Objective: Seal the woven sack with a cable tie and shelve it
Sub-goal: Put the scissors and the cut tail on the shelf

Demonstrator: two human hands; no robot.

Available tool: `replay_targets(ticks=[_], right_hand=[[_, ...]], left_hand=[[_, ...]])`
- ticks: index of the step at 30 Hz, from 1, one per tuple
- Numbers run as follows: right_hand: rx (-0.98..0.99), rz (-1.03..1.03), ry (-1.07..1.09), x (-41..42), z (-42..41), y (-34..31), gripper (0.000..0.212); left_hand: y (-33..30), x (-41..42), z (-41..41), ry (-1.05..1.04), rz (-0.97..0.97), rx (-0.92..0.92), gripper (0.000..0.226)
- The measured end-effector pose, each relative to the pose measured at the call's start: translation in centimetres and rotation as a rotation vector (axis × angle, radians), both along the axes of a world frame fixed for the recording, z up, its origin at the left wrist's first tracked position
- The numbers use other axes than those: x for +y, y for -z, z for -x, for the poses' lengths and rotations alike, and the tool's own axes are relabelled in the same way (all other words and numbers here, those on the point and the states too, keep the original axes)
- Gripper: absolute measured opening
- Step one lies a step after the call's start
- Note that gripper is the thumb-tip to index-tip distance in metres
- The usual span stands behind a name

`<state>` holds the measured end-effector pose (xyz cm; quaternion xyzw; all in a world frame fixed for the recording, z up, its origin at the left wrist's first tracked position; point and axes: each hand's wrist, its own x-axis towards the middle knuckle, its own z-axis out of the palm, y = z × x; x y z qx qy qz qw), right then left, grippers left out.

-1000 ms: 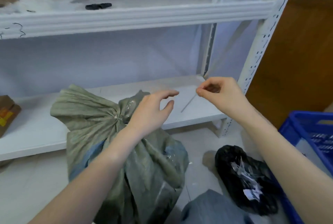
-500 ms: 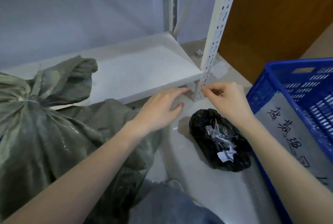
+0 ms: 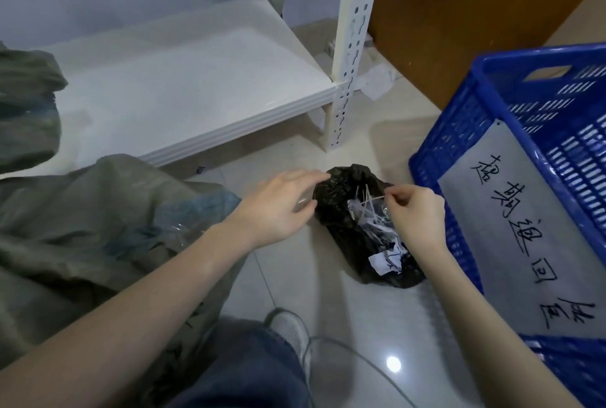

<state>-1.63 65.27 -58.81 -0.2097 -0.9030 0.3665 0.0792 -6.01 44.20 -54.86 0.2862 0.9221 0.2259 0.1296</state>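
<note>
Two hands work over the black bag point(image 3: 357, 230) that lies on the floor tiles. The right hand point(image 3: 414, 210), at the right side of the black bag, has thumb and forefinger pinched together on one thin white cable tie point(image 3: 370, 200), whose free end points into the bag's mouth among other white strips. The left hand point(image 3: 278, 207), at the left side of the black bag, has its fingers spread apart and holds nothing; the fingertips reach the bag's rim, probably to keep it open, though the contact is hard to confirm.

The woven sack point(image 3: 85, 230) lies slumped on the floor to the left of the black bag, with its upper part leaning against the low white shelf point(image 3: 196, 86) behind it. I judge it soft and bulky, with loose folds that give little to hold; its weight I cannot judge. The gathered neck looks the best place to take hold, with a second hand under the body for lifting. The tie is light, thin and springy, so a fingertip pinch near one end suits it.

Right of the black bag stands a blue crate point(image 3: 492, 119) with a grey sheet point(image 3: 524, 227) bearing large handwritten Chinese characters; I cannot read them with certainty.
</note>
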Motion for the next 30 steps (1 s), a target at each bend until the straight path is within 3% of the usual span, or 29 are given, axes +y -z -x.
replay_targets(ticks=[5, 14, 30], right_hand=[[-0.086, -0.008, -0.008, 0.3, 0.0, 2.2, 0.023], [-0.134, -0.199, -0.163, -0.1, 0.4, 1.1, 0.053], [0.159, -0.239, -0.357, -7.7, 1.8, -13.8, 0.054]], left_hand=[[0.9, 0.6, 0.5, 0.009, 0.018, -0.018, 0.049], [0.2, 1.7, 0.3, 0.033, 0.058, 0.017, 0.056], [-12.3, -5.0, -1.8, -0.126, -0.015, 0.296, 0.06]])
